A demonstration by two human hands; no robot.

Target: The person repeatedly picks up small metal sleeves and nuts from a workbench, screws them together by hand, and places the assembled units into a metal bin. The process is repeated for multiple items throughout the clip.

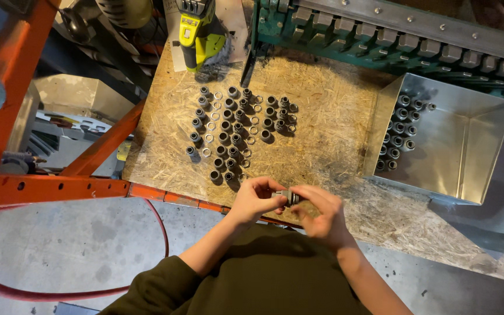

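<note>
My left hand (pixel 254 200) and my right hand (pixel 321 213) meet over the near edge of a chipboard bench top (pixel 328 111). Together they pinch a small grey metal fitting (pixel 287 196) between their fingertips. Just beyond my hands, several dark cylindrical metal fittings (pixel 233 131) stand upright in rows on the board. Loose metal rings (pixel 211 125) lie among them.
A shiny sheet-metal bin (pixel 468 146) at the right holds several more fittings (pixel 401 131) stacked against its left wall. A yellow-green cordless drill (pixel 198 32) lies at the back. Behind is a green machine with metal blocks (pixel 403 38). Orange steel framing (pixel 48 188) and a red hose (pixel 30 291) are at left.
</note>
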